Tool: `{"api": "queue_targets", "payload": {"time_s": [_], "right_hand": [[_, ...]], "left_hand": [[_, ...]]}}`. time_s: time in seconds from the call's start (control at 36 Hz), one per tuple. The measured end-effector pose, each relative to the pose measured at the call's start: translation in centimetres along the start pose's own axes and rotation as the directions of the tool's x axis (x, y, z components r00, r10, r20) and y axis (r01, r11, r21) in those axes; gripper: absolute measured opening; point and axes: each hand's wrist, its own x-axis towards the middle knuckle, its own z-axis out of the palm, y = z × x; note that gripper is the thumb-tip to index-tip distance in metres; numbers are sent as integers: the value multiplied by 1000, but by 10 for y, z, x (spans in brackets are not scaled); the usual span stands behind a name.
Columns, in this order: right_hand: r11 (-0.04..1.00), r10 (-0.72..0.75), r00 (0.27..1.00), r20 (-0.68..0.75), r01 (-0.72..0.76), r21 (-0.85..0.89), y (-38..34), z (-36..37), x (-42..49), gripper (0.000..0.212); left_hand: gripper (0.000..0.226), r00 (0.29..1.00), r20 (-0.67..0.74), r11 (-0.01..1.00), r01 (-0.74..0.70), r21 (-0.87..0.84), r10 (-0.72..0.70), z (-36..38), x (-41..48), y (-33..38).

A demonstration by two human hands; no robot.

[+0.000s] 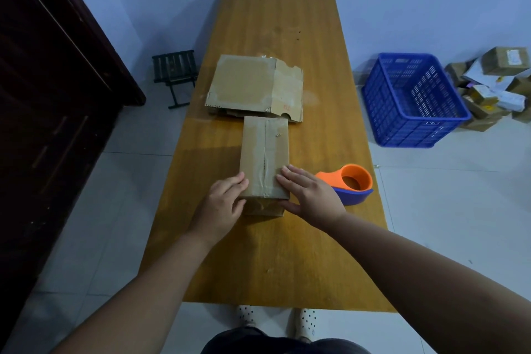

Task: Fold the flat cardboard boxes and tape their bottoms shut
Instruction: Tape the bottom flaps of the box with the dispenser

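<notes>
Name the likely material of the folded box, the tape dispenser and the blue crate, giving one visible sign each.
Folded box: brown cardboard, matte, with glossy tape along its seam. Tape dispenser: likely moulded plastic, smooth orange and blue shell. Blue crate: probably plastic, uniform colour, slotted walls.

Taped brown box [264, 158] touches flat cardboard [253, 83]; tape dispenser [353, 181] beside.

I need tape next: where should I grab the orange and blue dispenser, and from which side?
Probably by the orange ring of the dispenser, with the right hand coming from above. The ring sits on top of the blue base, open and unobstructed, and that hand lies right beside it, on the box.
</notes>
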Motion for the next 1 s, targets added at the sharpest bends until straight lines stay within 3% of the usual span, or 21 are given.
{"api": "queue_targets", "payload": {"time_s": [0.08,0.17,0.25,0.44,0.69,0.92,1.0], "right_hand": [[1000,6,1000,-18,-6,1,-2,0,1,59],[999,34,999,-15,-34,12,-6,-1,2,60],[998,69,997,-30,-69,10,-9,1,4,57],[995,51,998,-29,-53,-80,-8,3,4,61],[994,65,994,-92,-72,-78,-11,12,2,59],[992,110,991,-81,-114,-53,-14,13,3,58],[992,119,990,-72,-122,-37,-15,13,3,57]], "left_hand": [[55,996,80,998,-32,53,28,1,3,7],[72,987,114,992,117,-56,-110,5,6,19],[64,996,12,996,90,1,-90,11,9,23],[57,994,-53,985,-83,152,92,16,11,17],[53,999,-38,997,-30,70,33,17,11,15],[62,999,24,991,-50,121,47,14,12,12],[56,999,23,984,-51,173,48,10,14,13]]}}
